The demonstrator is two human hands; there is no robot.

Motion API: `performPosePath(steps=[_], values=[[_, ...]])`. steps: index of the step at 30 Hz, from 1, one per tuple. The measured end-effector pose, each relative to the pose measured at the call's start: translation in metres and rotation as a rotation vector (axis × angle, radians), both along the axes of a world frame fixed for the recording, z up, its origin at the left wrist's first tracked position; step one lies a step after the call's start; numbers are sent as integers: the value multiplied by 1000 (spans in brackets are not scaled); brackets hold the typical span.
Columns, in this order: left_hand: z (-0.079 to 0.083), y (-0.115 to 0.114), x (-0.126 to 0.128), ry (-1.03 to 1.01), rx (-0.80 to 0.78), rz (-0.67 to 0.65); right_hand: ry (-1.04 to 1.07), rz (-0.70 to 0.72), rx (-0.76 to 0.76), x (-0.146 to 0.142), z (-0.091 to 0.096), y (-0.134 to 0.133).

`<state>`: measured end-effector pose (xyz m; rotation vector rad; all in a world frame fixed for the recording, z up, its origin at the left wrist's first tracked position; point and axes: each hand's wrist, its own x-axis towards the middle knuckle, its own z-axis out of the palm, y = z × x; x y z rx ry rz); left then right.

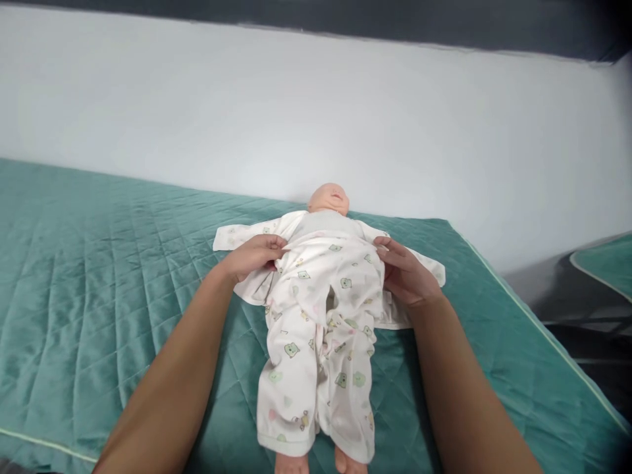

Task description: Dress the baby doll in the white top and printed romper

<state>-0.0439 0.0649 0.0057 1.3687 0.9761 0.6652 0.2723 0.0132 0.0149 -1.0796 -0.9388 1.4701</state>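
Observation:
A baby doll [330, 197] lies on its back on a green quilted mattress [99, 276], head toward the wall. It wears white trousers [316, 355] printed with small bears, and an open white top spread under it. My left hand [254, 255] pinches the trouser waistband at the doll's side. My right hand [402, 271] grips the waistband on the opposite side, fingers curled into the cloth. The doll's bare feet [316, 462] stick out at the bottom edge.
A white wall [316, 118] runs behind the mattress. To the right, past the mattress edge, a dark gap and the corner of another green mattress [607, 263] show.

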Motion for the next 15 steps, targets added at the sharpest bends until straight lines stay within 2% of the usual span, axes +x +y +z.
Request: performPosePath(steps=[4,6,8,11,15], values=[[-6,-6,13,38,179,210,-223,-18,22,-1,-2,-6],[-9,-5,21,125,330,348,-299,-73,42,-4,-4,-7],[-10,-2,28,230,453,431,-384,-141,75,-8,-6,-6],[-9,1,33,353,509,364,-596,-252,165,-14,-8,-2],[-1,0,31,434,471,248,-927,-288,222,-16,-8,2]])
